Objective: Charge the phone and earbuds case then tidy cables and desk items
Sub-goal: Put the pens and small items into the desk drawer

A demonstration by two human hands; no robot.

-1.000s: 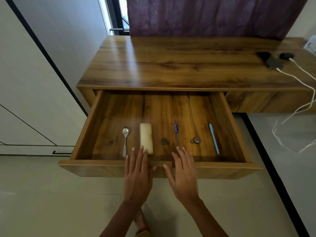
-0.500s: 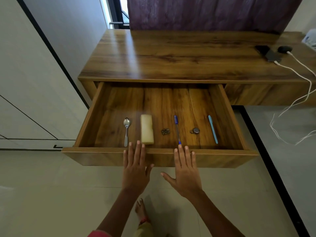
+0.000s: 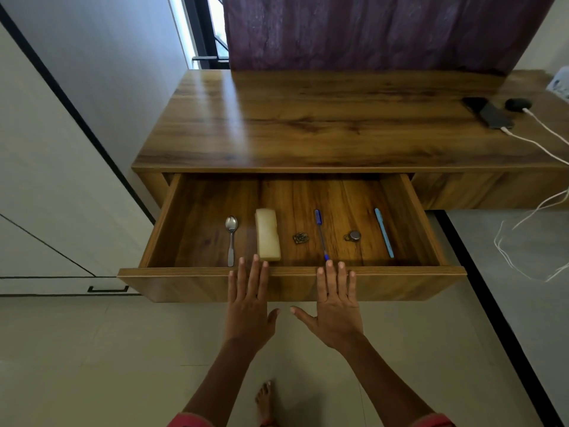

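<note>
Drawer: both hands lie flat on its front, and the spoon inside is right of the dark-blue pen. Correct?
No. The head view shows the spoon left of the dark-blue pen; the left hand and right hand do lie flat on the drawer front.

In the open drawer [image 3: 425, 217], spoon [image 3: 231, 235] lies left of both pens [image 3: 320, 234].

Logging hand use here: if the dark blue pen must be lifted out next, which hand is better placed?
Probably the right hand: its fingers lie on the drawer front just below the dark blue pen. The left hand sits below the cream block.
</note>
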